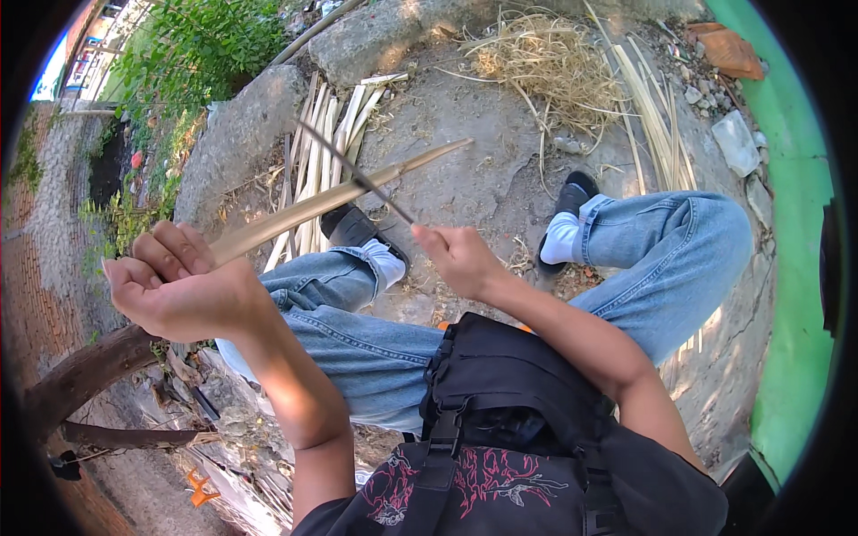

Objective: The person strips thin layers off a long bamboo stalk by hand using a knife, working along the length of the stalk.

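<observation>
1. Two hands are at work: your left hand (183,286) has its grip clamped around the near end of a long bamboo strip (344,196), which slants up and away over your knees.
2. Your right hand (460,259) has its grip closed on the handle of a thin dark blade (353,170); the blade crosses the strip near its middle and touches it.
3. Cut bamboo slats (317,152) lie on the ground beyond your left shoe (353,228).
4. Dry straw (550,62) is heaped farther off.
</observation>
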Available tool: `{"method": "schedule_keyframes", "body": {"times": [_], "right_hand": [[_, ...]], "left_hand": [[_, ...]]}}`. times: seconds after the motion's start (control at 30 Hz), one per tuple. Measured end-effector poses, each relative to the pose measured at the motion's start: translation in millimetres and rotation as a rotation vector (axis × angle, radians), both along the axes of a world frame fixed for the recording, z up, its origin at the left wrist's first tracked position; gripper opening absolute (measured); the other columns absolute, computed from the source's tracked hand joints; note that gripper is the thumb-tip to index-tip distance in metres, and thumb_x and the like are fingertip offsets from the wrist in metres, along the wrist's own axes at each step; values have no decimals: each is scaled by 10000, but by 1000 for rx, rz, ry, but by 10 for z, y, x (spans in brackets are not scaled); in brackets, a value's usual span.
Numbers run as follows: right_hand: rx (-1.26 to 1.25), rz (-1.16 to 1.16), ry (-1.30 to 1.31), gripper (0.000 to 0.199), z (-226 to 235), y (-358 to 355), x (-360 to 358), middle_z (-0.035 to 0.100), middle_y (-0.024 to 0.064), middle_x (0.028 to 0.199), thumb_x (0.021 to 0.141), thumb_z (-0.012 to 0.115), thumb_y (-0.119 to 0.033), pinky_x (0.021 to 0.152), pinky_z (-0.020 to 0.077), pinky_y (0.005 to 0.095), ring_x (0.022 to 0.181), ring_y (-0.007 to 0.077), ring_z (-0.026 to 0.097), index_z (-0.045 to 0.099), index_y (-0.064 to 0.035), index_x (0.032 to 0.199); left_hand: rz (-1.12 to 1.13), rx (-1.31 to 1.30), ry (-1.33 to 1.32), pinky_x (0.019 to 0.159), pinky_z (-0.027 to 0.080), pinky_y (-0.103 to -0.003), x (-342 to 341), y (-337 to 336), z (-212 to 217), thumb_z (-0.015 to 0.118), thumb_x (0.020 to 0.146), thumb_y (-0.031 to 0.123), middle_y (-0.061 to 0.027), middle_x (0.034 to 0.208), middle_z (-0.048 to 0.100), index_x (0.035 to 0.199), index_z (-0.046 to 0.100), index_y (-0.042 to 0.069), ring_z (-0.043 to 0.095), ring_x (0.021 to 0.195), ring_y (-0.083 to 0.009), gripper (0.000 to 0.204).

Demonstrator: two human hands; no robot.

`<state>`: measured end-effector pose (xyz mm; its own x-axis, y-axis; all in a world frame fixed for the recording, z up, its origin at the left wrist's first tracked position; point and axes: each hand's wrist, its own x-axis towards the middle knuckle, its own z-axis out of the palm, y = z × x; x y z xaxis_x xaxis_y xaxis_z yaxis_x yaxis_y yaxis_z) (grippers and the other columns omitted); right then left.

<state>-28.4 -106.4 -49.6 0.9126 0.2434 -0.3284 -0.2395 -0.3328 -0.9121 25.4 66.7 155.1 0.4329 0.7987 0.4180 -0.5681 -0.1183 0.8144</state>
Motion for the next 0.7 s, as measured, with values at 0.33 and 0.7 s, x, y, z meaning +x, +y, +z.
{"method": "schedule_keyframes", "body": {"times": [0.33,0.7], "right_hand": [[73,103,-175,696,43,-2,-12,469,192,502,930,365,-561,501,362,421,471,306,466,504,13,564],[-39,64,-8,668,-191,-112,5,475,173,483,914,415,-556,497,385,419,465,338,491,533,19,597]], "left_hand": [[-66,-8,-6,430,105,-243,-61,-116,15,434,879,230,43,522,157,613,176,186,148,453,-69,373],[-100,24,18,379,141,-246,-14,-132,-59,424,841,169,13,497,187,605,201,173,177,400,-90,325]]}}
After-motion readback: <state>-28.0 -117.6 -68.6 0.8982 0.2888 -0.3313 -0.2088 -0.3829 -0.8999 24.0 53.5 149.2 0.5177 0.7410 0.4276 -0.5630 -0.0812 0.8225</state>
